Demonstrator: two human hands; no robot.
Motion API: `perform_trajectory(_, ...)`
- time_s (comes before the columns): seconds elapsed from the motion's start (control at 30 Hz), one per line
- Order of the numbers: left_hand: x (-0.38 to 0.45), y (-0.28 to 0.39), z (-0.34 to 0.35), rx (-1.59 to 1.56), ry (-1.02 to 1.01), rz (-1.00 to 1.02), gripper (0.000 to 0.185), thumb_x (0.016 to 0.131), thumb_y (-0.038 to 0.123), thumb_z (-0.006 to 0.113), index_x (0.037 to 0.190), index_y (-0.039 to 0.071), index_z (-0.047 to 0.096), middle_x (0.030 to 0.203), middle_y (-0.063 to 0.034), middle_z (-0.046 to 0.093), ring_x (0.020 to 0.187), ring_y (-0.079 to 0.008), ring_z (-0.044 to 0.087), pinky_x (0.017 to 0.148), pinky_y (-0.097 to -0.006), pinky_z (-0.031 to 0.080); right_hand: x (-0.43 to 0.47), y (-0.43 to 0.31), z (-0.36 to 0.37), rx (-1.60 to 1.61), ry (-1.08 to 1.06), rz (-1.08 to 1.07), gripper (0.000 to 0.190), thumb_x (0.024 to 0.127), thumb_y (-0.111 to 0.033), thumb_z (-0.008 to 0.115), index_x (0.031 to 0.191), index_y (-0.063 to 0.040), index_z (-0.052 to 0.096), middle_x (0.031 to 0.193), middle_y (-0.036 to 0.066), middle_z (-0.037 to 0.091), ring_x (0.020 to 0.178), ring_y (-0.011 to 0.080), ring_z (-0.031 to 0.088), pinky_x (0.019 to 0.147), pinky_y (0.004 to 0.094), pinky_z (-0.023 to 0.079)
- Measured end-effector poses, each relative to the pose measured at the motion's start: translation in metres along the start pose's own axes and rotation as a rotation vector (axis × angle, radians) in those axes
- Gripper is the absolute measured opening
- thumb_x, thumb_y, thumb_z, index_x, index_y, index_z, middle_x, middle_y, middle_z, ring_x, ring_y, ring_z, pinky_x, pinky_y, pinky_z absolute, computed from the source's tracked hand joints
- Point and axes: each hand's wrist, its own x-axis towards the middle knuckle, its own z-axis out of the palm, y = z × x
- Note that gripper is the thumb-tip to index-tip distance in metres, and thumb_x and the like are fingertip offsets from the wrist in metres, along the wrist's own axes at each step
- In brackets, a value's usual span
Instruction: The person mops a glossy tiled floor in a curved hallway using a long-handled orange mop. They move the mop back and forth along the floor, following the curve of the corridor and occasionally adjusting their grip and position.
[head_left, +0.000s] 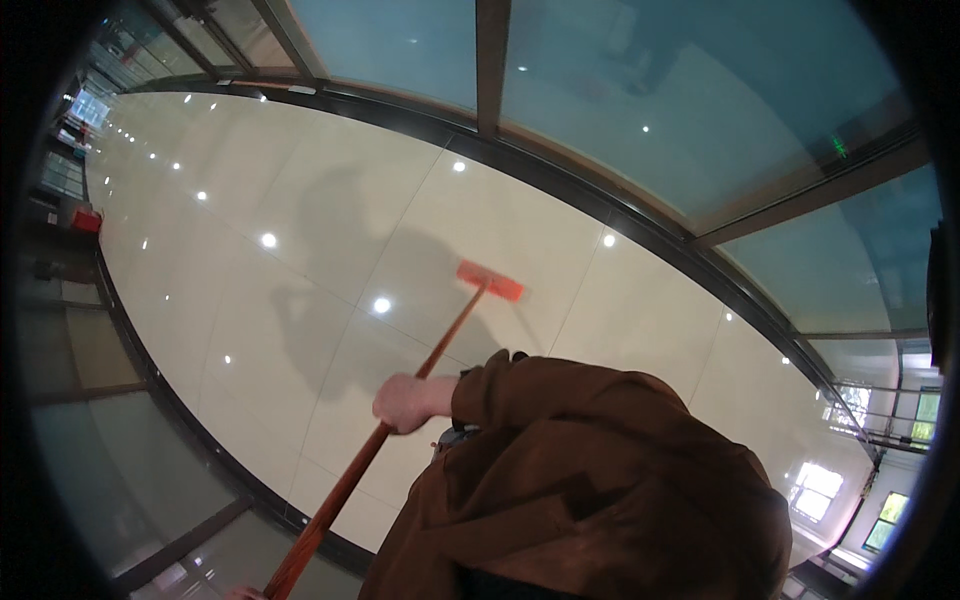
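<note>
A long reddish-brown wooden handle (341, 487) runs from the bottom edge up to a wide red broom head (490, 280) on the glossy tiled floor. The head is slightly blurred, so its bristles cannot be made out clearly. Around the middle of the handle my right hand (409, 403) is closed, its arm in a brown sleeve. Only a small part of my left hand (244, 593) shows at the bottom edge, its fingers against the upper part of the handle; the rest is cut off.
Glass panels in dark frames (490, 67) line the far side, with a black base strip (420, 129) along the floor. More glass panels (161, 450) stand at the left. A red object (87, 220) lies far left. Windows (815, 491) show at the right. Ceiling lights and a shadow show on the floor.
</note>
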Motion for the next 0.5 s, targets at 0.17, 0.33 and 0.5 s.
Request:
perform_trajectory(0.17, -0.001, 0.048, 0.081, -0.429, 0.263, 0.156, 0.03, 0.097, 0.029, 0.046, 0.108, 0.006, 0.061, 0.105, -0.0063, 0.062, 0.091, -0.0252, 0.056, 0.082, -0.0384, 0.045, -0.01, 0.001, 0.017, 0.058, -0.07, -0.08, 0.015, 0.069, -0.02, 0.065, 0.07, -0.005, 0.068, 0.075, 0.015, 0.067, 0.076, 0.0356, 0.064, 0.065, 0.0447, 0.051)
perform_trajectory(0.33, 0.061, 0.057, 0.174, -0.528, 0.404, -0.246, 0.011, 0.078, 0.004, 0.049, 0.068, 0.006, 0.046, 0.067, -0.0041, 0.048, 0.066, -0.022, 0.049, 0.085, -0.044, 0.041, 0.0, 0.081, -0.001, -0.064, -0.088, 0.112, 0.012, 0.069, -0.016, 0.063, 0.074, -0.006, 0.069, 0.08, 0.015, 0.067, 0.078, 0.034, 0.065, 0.066, 0.0443, 0.051)
perform_trajectory(0.5, 0.096, 0.035, 0.241, -0.413, 0.03, -0.262, 0.017, 0.072, -0.004, 0.052, 0.06, 0.004, 0.042, 0.055, -0.0034, 0.041, 0.059, -0.0215, 0.047, 0.088, -0.0483, 0.04, -0.022, 0.146, -0.025, -0.192, 0.205, 0.27, 0.017, 0.074, -0.023, 0.065, 0.078, -0.007, 0.067, 0.082, 0.014, 0.066, 0.085, 0.0317, 0.064, 0.075, 0.0444, 0.05)
